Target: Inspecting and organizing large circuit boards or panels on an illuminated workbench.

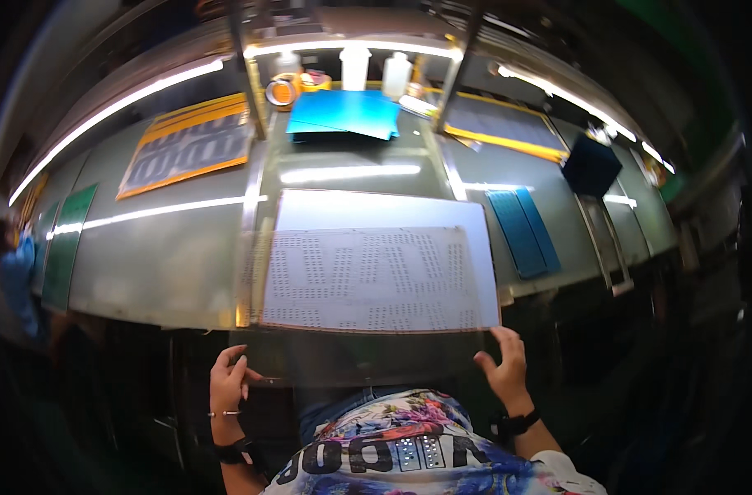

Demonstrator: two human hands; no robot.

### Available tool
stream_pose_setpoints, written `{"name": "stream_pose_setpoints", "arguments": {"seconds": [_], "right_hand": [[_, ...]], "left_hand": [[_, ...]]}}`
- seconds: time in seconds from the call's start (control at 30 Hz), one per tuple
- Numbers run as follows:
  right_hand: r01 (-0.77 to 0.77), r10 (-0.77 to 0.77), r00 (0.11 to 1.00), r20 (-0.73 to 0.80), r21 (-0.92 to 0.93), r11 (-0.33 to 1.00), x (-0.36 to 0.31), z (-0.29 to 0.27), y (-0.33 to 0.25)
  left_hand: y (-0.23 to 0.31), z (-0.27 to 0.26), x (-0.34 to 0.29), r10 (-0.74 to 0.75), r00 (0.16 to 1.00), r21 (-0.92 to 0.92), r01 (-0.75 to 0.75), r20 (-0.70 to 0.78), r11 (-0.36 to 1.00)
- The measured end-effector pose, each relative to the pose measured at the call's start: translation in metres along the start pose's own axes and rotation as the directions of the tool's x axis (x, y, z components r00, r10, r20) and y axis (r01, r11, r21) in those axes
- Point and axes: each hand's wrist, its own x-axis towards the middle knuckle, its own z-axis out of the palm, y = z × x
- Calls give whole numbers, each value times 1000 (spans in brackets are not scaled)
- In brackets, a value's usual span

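Observation:
A thin see-through sheet with rows of small dark marks lies partly over a white lit panel. Its near part hangs past the table's front edge, toward my body. At the sheet's near left corner is my left hand, thumb and fingers closed on its edge. My right hand is beside the sheet's right edge, thumb and fingers apart, the fingertips close to the panel's near right corner. Whether those fingertips touch the sheet or panel, I cannot tell.
Blue sheets lie behind the panel, near white bottles and an orange tape roll. Blue boards lie to the right. Yellow-edged patterned sheets are at left. Another person stands far left by a green board.

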Motion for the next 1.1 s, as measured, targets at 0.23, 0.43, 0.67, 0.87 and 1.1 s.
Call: {"name": "stream_pose_setpoints", "arguments": {"seconds": [0.23,0.43,0.67,0.87,1.1], "right_hand": [[-686,479,725,495,588,429,-18,14,39],[-500,504,816,283,781,373,7,5,43],[-284,342,931,-125,336,898,26,22,65],[-439,477,879,12,411,799,26,24,64],[-485,520,835,181,688,540,26,27,72]], "left_hand": [[-1,7,10,12,999,104,-9,-33,995],[17,42,31,197,977,176,-182,-76,967],[22,67,60,295,950,170,-275,-101,946],[11,60,65,280,959,163,-271,-33,949],[9,62,67,241,970,133,-235,-34,963]]}}
